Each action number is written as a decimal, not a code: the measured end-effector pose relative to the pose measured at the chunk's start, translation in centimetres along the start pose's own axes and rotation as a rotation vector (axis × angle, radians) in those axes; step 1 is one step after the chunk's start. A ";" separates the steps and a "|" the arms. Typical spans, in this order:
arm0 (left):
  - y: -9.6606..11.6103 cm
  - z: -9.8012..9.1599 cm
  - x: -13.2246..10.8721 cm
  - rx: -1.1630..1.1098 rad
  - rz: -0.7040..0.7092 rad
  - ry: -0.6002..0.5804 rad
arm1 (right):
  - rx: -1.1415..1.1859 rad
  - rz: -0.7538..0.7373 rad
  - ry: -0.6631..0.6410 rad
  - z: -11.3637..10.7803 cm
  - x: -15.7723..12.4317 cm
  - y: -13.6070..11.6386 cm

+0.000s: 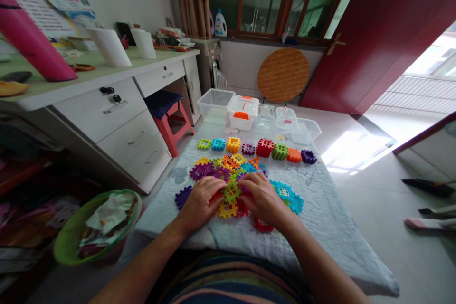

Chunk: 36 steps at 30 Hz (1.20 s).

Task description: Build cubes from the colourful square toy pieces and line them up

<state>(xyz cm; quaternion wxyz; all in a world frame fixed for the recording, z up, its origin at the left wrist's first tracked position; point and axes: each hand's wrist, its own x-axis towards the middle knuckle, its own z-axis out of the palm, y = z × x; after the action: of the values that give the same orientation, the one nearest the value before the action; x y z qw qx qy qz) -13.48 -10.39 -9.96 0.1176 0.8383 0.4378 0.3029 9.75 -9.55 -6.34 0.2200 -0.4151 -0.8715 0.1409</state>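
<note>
One green piece [232,192], held between both hands over the near middle of the table: square outline, toothed edges, open lattice centre, turned cornerwise. Left hand [202,195] (1) grasps its left edge, thumb toward the near side; right hand [261,193] (1) grasps the right edge, fingers bent; some fingertips hidden. Under and around: a heap of loose pieces [203,171] in purple, yellow, orange, red and blue; overlapping, exact count cannot be told. Beyond the heap: 8 blocks [265,147] in one row, left to right lime, light blue, yellow-orange, purple, red, darker green, orange, dark purple. Farther back: at least 5 clear plastic containers [243,107], one with orange clasps. All on 1 pale cloth [327,228]. Left of table: 1 pink stool [166,103] with dark seat, 1 green-rimmed bin [74,261]. On the desk [76,77]: 2 white paper rolls [110,48], 1 pink bottle [33,40].
</note>
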 end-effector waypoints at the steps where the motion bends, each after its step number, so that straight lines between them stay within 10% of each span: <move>1: 0.0 0.1 0.0 0.005 0.005 0.011 | -0.016 0.009 -0.015 0.0 0.3 -0.4; 17: -2.1 -2.3 -0.4 0.075 -0.065 0.138 | 0.034 0.084 -0.050 0.1 1.4 -1.8; 26: -10.2 -3.4 3.0 -0.102 -0.460 0.084 | 0.014 0.282 0.283 -6.9 -0.9 9.1; 36: -9.6 -1.2 5.1 -0.350 -0.559 0.013 | -0.089 0.447 0.170 -7.8 1.0 16.6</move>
<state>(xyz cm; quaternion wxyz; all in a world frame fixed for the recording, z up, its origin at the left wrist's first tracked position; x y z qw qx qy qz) -18.36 -0.68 -11.41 0.3357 0.6507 0.5930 0.3350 24.03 1.97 -6.44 0.2374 -0.6173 -0.7416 0.1120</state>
